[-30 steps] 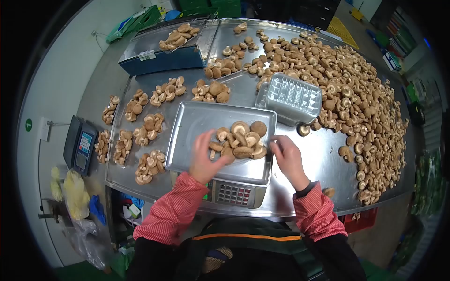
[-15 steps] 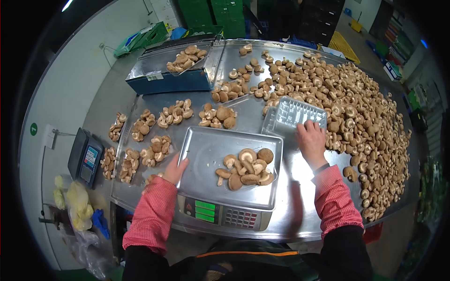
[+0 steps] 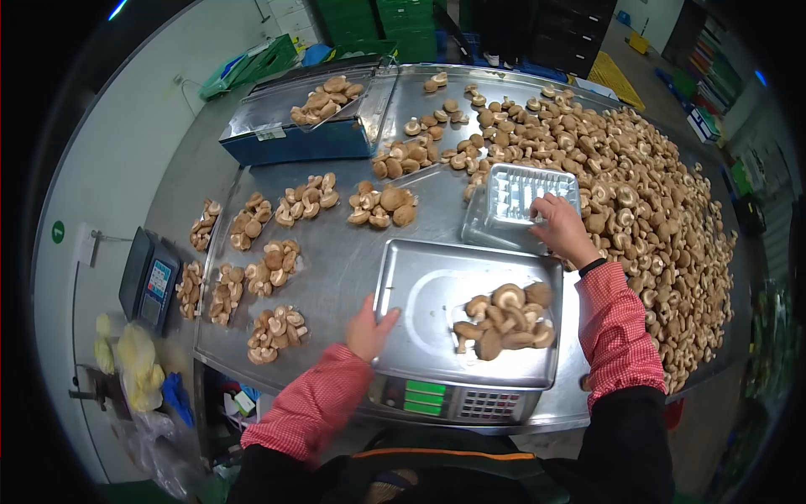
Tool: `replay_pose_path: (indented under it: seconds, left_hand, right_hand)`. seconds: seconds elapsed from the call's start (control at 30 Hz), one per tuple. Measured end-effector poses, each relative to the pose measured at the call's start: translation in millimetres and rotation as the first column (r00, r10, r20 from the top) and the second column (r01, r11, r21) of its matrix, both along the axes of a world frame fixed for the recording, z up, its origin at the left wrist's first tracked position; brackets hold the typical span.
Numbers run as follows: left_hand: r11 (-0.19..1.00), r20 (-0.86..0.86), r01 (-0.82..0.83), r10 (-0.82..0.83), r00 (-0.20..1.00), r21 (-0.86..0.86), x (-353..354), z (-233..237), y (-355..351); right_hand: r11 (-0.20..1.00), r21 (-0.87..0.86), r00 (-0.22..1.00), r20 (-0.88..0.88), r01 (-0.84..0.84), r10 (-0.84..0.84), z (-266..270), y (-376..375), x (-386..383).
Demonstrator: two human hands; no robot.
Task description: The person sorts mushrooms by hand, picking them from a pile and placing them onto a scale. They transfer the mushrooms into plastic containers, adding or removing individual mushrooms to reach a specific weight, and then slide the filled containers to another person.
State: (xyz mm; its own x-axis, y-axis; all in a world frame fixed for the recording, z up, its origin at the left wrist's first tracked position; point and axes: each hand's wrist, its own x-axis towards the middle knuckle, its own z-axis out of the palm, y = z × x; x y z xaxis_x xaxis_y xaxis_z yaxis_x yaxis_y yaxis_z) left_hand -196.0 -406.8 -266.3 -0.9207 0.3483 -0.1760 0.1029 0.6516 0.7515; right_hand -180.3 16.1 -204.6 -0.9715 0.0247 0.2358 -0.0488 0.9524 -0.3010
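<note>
The steel table [image 3: 336, 252] fills most of the view; its right side is covered by a broad heap of loose brown mushrooms [image 3: 646, 193], which crowds right up to the person's right forearm. At the far left corner stands a blue crate [image 3: 294, 143] with a shallow tray of mushrooms on top. At the near edge sits a scale [image 3: 424, 395], its green display facing the person; on it lies a steel pan [image 3: 437, 294], with a small batch of mushrooms [image 3: 502, 319] gathered in its near right part and the rest of it bare. Just beyond the pan's far right corner rests a clear plastic tray [image 3: 516, 189], hemmed in by the big heap on its right and far sides. Left of the scale, small sorted piles [image 3: 273, 328] lie in loose rows across the table, well apart from the pan; one more pile [image 3: 382, 206] sits between the crate and the pan. A dark handheld terminal [image 3: 149, 281] hangs off the table's left side.

The left hand [image 3: 369, 329] grips the pan's near left edge, thumb on top of the rim, fingers closed beneath. The right hand [image 3: 561, 227] reaches over the pan's far right corner; its fingers curl over the plastic tray's near right corner, holding it.
</note>
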Motion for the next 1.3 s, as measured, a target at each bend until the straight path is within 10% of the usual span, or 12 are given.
replay_pose_path:
  seconds: [0.2,0.43,0.53,0.8,0.9,1.0,1.17,1.3]
  left_hand:
    - [1.000,0.105,-0.028,0.026,0.994,0.014,19.0,-5.5,36.7]
    - [0.997,-0.488,0.042,-0.002,0.873,0.070,41.1,56.2,43.4]
    - [0.983,-0.026,0.155,-0.153,0.988,0.102,79.6,57.6,62.0]
    - [0.966,-0.076,0.155,-0.174,0.982,-0.208,108.2,39.8,116.8]
    - [0.990,-0.015,0.076,-0.078,0.997,-0.116,104.5,36.3,115.4]
    - [0.897,0.523,-0.224,-0.009,0.852,0.380,95.9,45.2,104.7]
    - [0.739,0.603,-0.356,-0.083,0.794,0.571,61.5,54.1,55.2]
    - [0.659,0.532,-0.401,0.001,0.847,0.636,15.9,47.7,-6.2]
  right_hand:
    - [0.988,-0.145,0.996,-0.078,-0.047,0.036,16.0,-0.3,17.5]
    - [0.873,-0.356,0.919,-0.084,0.334,-0.386,10.8,12.3,134.4]
    - [0.793,-0.464,0.910,0.079,0.394,-0.406,-9.4,-2.0,169.3]
    - [0.874,-0.307,0.926,0.116,0.378,-0.360,-19.1,-42.5,174.2]
    - [0.829,-0.446,0.939,0.097,0.338,-0.330,-22.3,-49.7,178.5]
    - [0.730,-0.591,0.934,0.141,0.345,-0.327,-13.6,-66.1,180.7]
    - [0.566,-0.766,0.951,0.205,0.304,-0.233,14.2,-95.9,159.5]
    - [0.710,-0.674,0.968,0.030,0.205,-0.251,17.9,-92.4,132.2]
